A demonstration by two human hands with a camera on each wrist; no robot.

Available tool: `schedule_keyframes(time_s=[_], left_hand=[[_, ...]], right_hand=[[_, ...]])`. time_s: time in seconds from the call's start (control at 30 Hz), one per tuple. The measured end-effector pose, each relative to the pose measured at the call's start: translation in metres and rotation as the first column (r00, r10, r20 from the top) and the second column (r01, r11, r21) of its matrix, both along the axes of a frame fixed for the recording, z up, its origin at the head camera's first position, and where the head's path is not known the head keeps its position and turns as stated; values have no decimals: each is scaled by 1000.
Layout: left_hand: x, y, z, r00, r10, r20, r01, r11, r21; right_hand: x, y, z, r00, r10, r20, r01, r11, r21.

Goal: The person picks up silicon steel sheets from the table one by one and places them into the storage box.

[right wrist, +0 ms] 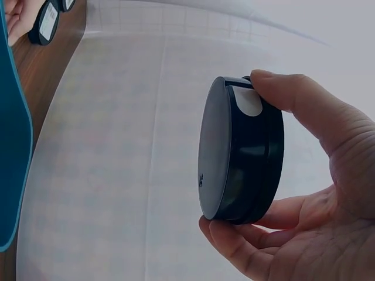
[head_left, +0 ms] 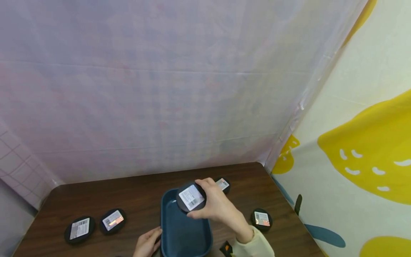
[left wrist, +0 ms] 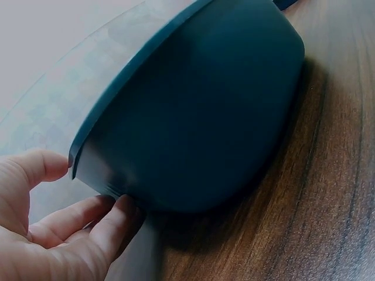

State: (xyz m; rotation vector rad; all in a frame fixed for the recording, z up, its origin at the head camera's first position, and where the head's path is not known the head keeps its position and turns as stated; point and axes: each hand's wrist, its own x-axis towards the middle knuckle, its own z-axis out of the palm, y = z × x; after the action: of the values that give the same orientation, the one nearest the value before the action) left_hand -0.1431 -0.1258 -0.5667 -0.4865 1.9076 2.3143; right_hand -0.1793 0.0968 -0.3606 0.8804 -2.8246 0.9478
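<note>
My right hand (head_left: 216, 203) holds a flat round black container (head_left: 182, 206) by its edge, thumb on one side and fingers on the other. It is tilted over the far end of a deep blue rectangular tray (head_left: 186, 237), its white barcode label facing up. In the right wrist view, a pale oval sticker (right wrist: 247, 101) shows on the side of the container. My left hand (head_left: 147, 243) is at the tray's left side. The left wrist view has that thumb (left wrist: 47, 165) at the rim and the fingertips against the outer wall below. No other item shows inside the tray.
Similar labelled black containers lie on the dark wooden table (head_left: 138, 196): two at left (head_left: 65, 233), one behind my right hand (head_left: 227, 190), one at right (head_left: 261, 227). A pale curtain (head_left: 160, 107) stands behind the table, and a lemon-patterned cloth (head_left: 363, 178) hangs at right.
</note>
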Motion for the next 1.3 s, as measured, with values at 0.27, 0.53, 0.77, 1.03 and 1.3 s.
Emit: schedule_keyframes(time_s=[0.27, 0.53, 0.77, 1.03, 1.3], left_hand=[[-1, 0, 0, 1000, -9, 11, 9, 1000, 8], [-1, 0, 1, 999, -3, 38, 3, 1000, 1], [-2, 2, 1, 999, 1, 43, -1, 1000, -4], [0, 1, 1, 1000, 9, 17, -9, 1000, -7], [-1, 0, 0, 1000, 2, 13, -2, 1000, -4]], right_hand=[[0, 1, -9, 1000, -4, -16, 4, 1000, -8], [2, -1, -20, 1000, 11, 0, -11, 1000, -20], [3, -5, -30, 1000, 15, -6, -15, 1000, -5], [5, -9, -47, 998, 11, 60, -13, 1000, 23], [4, -13, -73, 999, 15, 50, -18, 998, 55]])
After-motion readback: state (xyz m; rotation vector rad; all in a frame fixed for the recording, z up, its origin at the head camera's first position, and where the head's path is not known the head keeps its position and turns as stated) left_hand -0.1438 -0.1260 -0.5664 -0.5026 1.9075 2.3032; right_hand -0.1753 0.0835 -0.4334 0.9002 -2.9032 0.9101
